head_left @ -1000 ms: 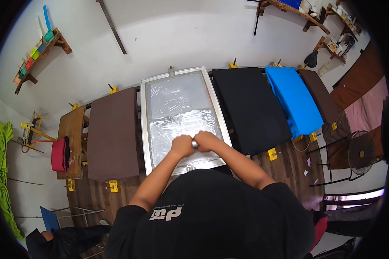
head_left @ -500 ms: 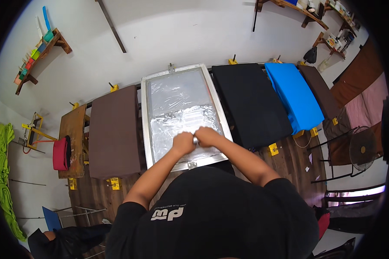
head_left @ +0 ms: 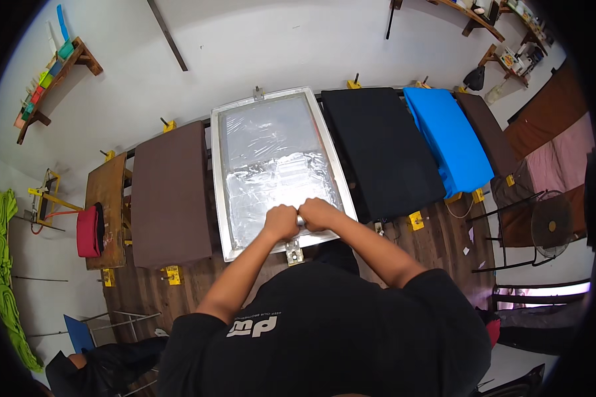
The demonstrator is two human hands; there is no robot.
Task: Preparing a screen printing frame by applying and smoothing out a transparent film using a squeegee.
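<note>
A silver-framed printing screen (head_left: 216,165) lies in front of me, its mesh covered by shiny, wrinkled clear film (head_left: 278,173). Over its near end, my left hand (head_left: 282,221) and my right hand (head_left: 318,214) are closed in fists side by side. Both grip what looks like a squeegee (head_left: 300,220); only a short silvery piece shows between them, and the rest is hidden under my hands. A metal clamp (head_left: 294,253) sits at the frame's near edge, and another clamp (head_left: 258,94) at the far edge.
A brown cloth-covered board (head_left: 172,195) stands left of the screen; black (head_left: 384,152) and blue (head_left: 447,139) covered boards stand right. Farther left is a bare wooden board (head_left: 106,205) with a red bundle (head_left: 90,230). A fan (head_left: 551,225) stands right. Another person (head_left: 99,370) is at lower left.
My fists have come slightly nearer to me over the screen, still closed on the squeegee. The near clamp shows more fully. The whole view has shifted a little.
</note>
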